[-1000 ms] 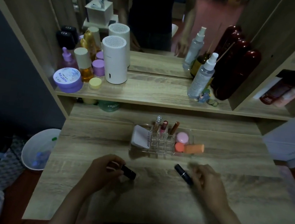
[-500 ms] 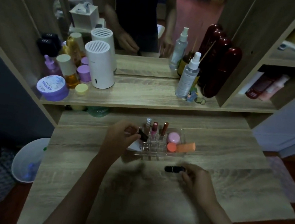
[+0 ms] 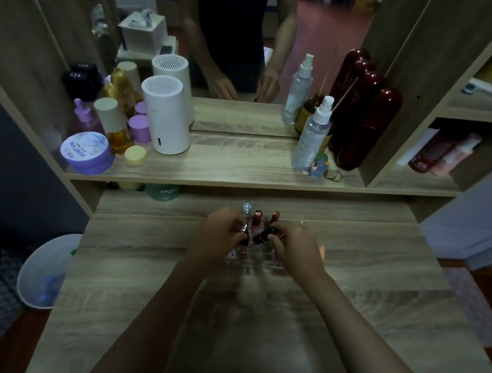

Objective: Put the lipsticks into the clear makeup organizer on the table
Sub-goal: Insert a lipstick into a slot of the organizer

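Both hands cover most of the clear organizer (image 3: 254, 263); only its front edge shows below the knuckles. The left hand (image 3: 218, 237) hides nearly all of its lipstick (image 3: 244, 237). Under the right hand (image 3: 297, 249), the other lipstick's (image 3: 263, 235) lower end and slot cannot be told.

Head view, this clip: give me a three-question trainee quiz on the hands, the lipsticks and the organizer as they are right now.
1. True or false: both hands are over the clear makeup organizer, each holding a lipstick.
2. Which hand holds the dark lipstick that is tilted, its dark end toward the fingers?
A. left hand
B. right hand
C. neither
3. Fill in: three slim items stand upright at the organizer's ____ edge, beyond the hands.

Key
1. True. The left hand grips one lipstick; the right hand grips the other.
2. B.
3. Far: a clear-capped tube, a pink tube and a brown tube.
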The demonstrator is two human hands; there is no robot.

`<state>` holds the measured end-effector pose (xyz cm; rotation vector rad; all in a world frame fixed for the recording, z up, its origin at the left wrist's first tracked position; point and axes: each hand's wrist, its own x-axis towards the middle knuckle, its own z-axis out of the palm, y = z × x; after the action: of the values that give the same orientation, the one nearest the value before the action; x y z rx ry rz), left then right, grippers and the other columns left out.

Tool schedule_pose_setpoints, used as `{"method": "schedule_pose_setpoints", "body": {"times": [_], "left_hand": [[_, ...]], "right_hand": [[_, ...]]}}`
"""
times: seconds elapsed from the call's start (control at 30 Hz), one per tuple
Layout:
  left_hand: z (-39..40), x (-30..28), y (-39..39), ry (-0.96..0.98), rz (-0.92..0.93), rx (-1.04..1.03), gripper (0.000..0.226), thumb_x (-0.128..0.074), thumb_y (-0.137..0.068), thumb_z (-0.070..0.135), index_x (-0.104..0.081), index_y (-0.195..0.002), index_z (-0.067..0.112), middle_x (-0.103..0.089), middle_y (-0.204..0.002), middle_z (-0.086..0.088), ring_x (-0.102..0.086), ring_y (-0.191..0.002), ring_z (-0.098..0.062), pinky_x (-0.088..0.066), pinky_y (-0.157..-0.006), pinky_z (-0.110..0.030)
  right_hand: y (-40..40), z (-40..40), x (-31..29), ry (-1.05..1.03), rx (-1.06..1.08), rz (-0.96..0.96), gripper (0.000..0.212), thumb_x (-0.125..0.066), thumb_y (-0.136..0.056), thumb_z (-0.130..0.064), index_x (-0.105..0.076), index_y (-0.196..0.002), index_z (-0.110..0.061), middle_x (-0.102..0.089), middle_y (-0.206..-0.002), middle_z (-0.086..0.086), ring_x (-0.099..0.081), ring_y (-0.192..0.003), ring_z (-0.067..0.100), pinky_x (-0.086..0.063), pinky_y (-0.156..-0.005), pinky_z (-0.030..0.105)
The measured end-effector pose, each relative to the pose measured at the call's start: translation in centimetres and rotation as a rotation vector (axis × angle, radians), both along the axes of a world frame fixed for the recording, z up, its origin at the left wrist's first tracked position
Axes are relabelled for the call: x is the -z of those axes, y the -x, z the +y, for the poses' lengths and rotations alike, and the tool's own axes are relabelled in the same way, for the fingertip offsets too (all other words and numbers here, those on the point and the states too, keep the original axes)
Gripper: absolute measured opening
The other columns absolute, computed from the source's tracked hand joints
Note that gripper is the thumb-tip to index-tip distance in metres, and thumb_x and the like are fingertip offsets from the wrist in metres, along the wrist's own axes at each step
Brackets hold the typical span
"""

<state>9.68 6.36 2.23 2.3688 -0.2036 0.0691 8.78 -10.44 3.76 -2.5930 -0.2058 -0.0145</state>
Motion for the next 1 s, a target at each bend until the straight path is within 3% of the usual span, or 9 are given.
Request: {"method": "schedule_pose_setpoints", "body": {"times": [0.2,0.43,0.8,0.87,0.93,1.0], "left_hand": [[-0.4,0.7,-0.3,-0.087,-0.001,-0.013,0.017,-0.072,-0.072,0.012,-0.068,-0.088,0.012,-0.066,-0.094,-0.007,-0.056,-0.079,-0.016,-0.038,-0.069,-0.024],[-0.4,1.5,0.6,-0.117,0.043,-0.001,0.014,-0.069,-0.076,0.014,-0.065,-0.088,0.010,-0.065,-0.094,-0.010,-0.060,-0.086,-0.025,-0.046,-0.082,-0.040],[-0.7,1.2,0.4,-0.140,0.039,-0.030,0.020,-0.067,-0.078,0.015,-0.062,-0.096,0.007,-0.063,-0.100,-0.012,-0.059,-0.092,-0.027,-0.043,-0.082,-0.037],[-0.6,1.1,0.6,-0.129,0.031,-0.044,0.020,-0.067,-0.079,0.017,-0.061,-0.095,0.006,-0.061,-0.098,-0.012,-0.057,-0.089,-0.026,-0.042,-0.076,-0.035],[-0.4,0.7,0.5,-0.109,-0.027,-0.082,0.017,-0.066,-0.081,0.020,-0.061,-0.092,0.008,-0.059,-0.093,-0.009,-0.053,-0.081,-0.018,-0.036,-0.065,-0.022],[-0.4,-0.2,-0.2,-0.118,-0.132,-0.110,0.013,-0.065,-0.081,0.019,-0.061,-0.091,0.010,-0.058,-0.092,-0.006,-0.046,-0.080,-0.010,-0.029,-0.063,-0.014]], "right_hand": [[-1.2,0.9,0.7,0.132,-0.049,0.079,0.018,-0.058,-0.086,-0.018,-0.069,-0.100,-0.014,-0.072,-0.101,0.011,-0.064,-0.096,0.028,-0.050,-0.086,0.040],[-2.0,2.0,1.5,0.221,-0.056,0.135,0.021,-0.056,-0.089,-0.023,-0.069,-0.104,-0.018,-0.072,-0.102,0.007,-0.064,-0.096,0.022,-0.044,-0.078,0.029],[-2.4,1.8,1.1,0.189,-0.111,0.149,0.023,-0.058,-0.088,-0.022,-0.065,-0.108,-0.014,-0.071,-0.105,0.009,-0.064,-0.099,0.023,-0.051,-0.089,0.039],[-2.0,1.5,0.8,0.153,-0.113,0.117,0.022,-0.059,-0.087,-0.022,-0.065,-0.106,-0.015,-0.071,-0.102,0.009,-0.064,-0.096,0.024,-0.052,-0.085,0.038],[-1.7,1.1,0.3,0.061,-0.102,0.067,0.016,-0.059,-0.087,-0.021,-0.066,-0.099,-0.014,-0.071,-0.094,0.008,-0.064,-0.088,0.023,-0.053,-0.079,0.041],[-2.0,0.5,-0.3,-0.017,-0.053,-0.010,0.009,-0.060,-0.086,-0.022,-0.064,-0.088,-0.014,-0.068,-0.082,0.005,-0.061,-0.076,0.021,-0.052,-0.069,0.038]]}}
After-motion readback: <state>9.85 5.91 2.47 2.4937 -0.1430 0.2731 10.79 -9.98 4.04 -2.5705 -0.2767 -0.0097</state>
